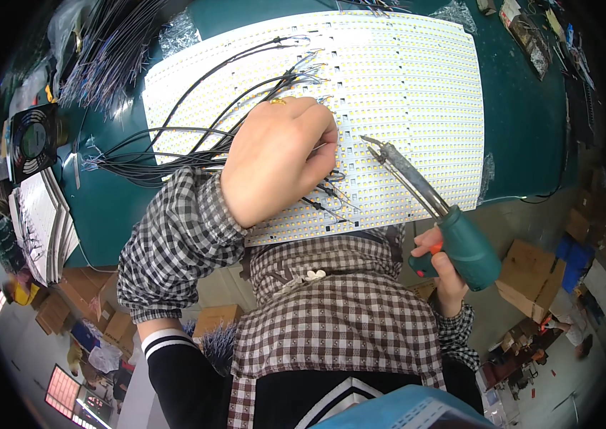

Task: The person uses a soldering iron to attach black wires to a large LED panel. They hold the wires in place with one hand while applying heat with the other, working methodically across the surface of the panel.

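Note:
A large white LED panel (417, 93), covered in rows of small yellowish chips, lies before me. Over its middle my left hand (281, 157) is closed in a pinch, its fingertips close to the panel; whatever they hold is hidden. Black cables (210, 93) with stripped, thin wire ends lie across the panel's left half and pass under this hand. My right hand (446, 272) grips a green soldering gun (469, 247) beside the panel's near right edge. Its thin metal tip points up and left over the panel, just right of my left fingertips and apart from them.
The panel lies on a green table (524, 136). At the left stand a black fan (33, 141), a stack of white boards (42, 222) and a bundle of loose wires (113, 50). Clear plastic wrap (180, 36) lies behind. A cardboard box (530, 279) sits below, right.

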`<state>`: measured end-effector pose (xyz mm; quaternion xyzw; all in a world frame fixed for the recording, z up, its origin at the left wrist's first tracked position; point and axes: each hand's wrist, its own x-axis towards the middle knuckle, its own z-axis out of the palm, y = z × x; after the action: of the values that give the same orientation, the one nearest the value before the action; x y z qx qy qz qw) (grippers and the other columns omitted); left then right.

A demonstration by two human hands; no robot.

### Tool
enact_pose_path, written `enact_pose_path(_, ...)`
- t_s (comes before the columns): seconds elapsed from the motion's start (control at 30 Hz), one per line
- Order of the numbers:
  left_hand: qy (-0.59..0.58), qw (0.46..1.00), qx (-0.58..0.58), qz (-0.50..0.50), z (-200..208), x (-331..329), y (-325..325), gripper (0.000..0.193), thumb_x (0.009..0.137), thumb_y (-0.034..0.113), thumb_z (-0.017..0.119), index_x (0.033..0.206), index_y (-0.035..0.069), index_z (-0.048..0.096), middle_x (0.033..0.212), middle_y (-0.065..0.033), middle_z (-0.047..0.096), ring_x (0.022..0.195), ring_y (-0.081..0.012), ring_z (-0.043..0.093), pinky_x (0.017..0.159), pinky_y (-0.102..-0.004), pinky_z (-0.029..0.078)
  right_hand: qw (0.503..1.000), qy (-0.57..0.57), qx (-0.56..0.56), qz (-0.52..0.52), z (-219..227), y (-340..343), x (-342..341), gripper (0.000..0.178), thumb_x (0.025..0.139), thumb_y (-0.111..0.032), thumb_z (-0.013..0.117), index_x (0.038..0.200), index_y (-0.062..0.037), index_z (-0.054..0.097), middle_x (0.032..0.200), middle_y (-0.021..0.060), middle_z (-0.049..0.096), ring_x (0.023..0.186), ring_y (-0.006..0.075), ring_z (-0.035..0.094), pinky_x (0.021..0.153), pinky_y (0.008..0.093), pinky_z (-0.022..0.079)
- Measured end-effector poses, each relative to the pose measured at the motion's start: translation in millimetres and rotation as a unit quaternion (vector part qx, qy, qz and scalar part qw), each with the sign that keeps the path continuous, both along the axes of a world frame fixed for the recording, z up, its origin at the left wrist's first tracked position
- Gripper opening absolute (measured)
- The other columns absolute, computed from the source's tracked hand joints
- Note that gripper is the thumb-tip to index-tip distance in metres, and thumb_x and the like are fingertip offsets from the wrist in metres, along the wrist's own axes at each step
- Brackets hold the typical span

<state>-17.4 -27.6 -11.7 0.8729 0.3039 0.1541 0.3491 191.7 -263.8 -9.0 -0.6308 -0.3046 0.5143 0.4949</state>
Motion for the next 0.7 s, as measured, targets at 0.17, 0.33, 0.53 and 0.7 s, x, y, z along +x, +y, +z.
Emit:
enact_pose_path(0.17,0.011,1.0,0.013,-0.005,-0.7,-0.8,0.2,0.009,0.076,0.003,0.069,0.08,0.003,0.06,0.075,-0.0107,0.062,0.066,-0.0284,0.062,0.06,-0.0389,0.049,1.0,0.001,0.013,0.006,-10.5,-3.6,3.0,0.048,0.081,-0.007,0.08,0.12,0.0085,0.056,0.093,0.0141,0.071,0.081,0.0182,0.07,0.075,0.0314,0.06)
enact_pose_path(0.33,0.011,1.0,0.013,-0.013,0.7,-1.5,0.1,0.01,0.077,0.003,0.069,0.082,0.003,0.06,0.075,-0.0101,0.062,0.064,-0.0259,0.063,0.059,-0.0368,0.049,1.0,-0.018,0.018,0.007,-10.6,-4.1,0.9,0.051,0.078,-0.003,0.082,0.121,0.0092,0.057,0.09,0.0112,0.072,0.082,0.0165,0.071,0.077,0.0303,0.059)
enact_pose_path(0.53,0.013,1.0,0.003,-0.021,1.7,-0.4,0.6,0.01,0.077,0.002,0.069,0.082,0.002,0.06,0.075,-0.0105,0.061,0.064,-0.026,0.063,0.06,-0.0371,0.049,1.0,-0.019,0.016,0.004,-11.8,-7.1,0.4,0.051,0.078,-0.003,0.082,0.121,0.0091,0.057,0.089,0.0102,0.072,0.082,0.0161,0.071,0.077,0.03,0.059)
enact_pose_path(0.7,0.016,1.0,0.0,-0.02,2.8,0.4,-0.5,0.01,0.076,0.002,0.069,0.082,0.002,0.061,0.075,-0.0106,0.061,0.064,-0.0261,0.063,0.06,-0.037,0.049,1.0,-0.019,0.02,0.003,-8.5,-4.4,-1.7,0.05,0.077,-0.003,0.082,0.119,0.0093,0.058,0.088,0.0101,0.072,0.081,0.016,0.071,0.077,0.0297,0.059)
